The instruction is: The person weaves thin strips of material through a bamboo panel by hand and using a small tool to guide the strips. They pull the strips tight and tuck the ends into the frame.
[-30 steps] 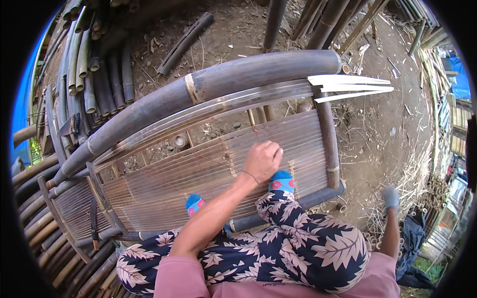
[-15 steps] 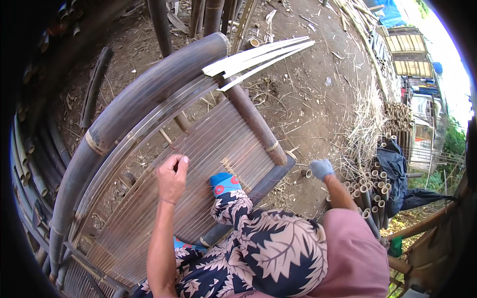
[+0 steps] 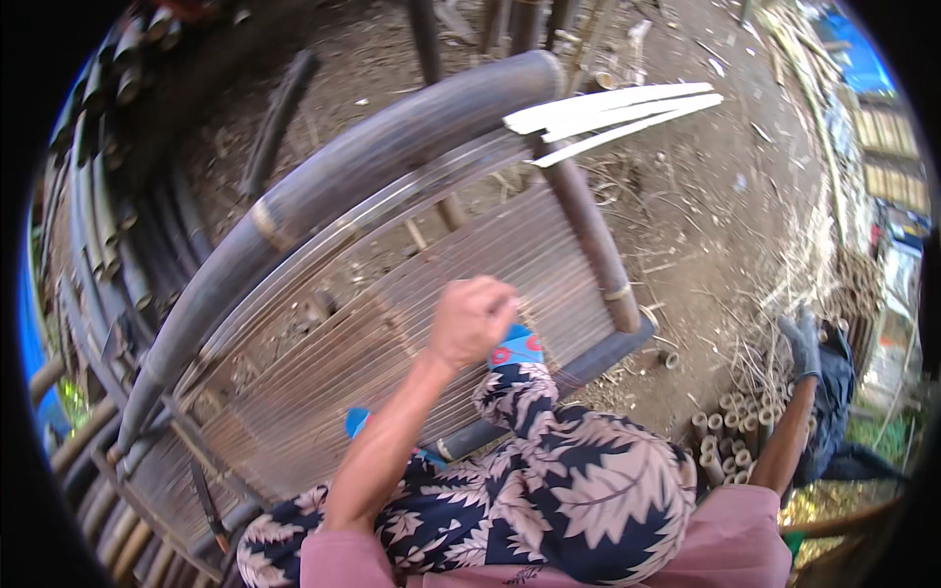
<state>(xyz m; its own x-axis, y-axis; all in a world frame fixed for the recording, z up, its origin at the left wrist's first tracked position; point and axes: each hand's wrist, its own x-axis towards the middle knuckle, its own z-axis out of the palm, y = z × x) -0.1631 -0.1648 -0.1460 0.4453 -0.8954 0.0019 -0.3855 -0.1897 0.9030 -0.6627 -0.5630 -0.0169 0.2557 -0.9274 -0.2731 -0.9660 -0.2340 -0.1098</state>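
1. The slatted panel (image 3: 372, 353) lies inside the bamboo frame (image 3: 589, 240), beneath our left hand (image 3: 474, 318).
2. This grip is curled closed; we cannot tell if it holds something.
3. Our gloved right hand (image 3: 803, 345), fingers spread, is beyond the frame's right edge.

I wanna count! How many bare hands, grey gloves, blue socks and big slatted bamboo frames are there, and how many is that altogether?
Bare left hand: 1
Grey glove, on the right hand: 1
Blue socks: 2
Big slatted bamboo frame: 1
Total: 5
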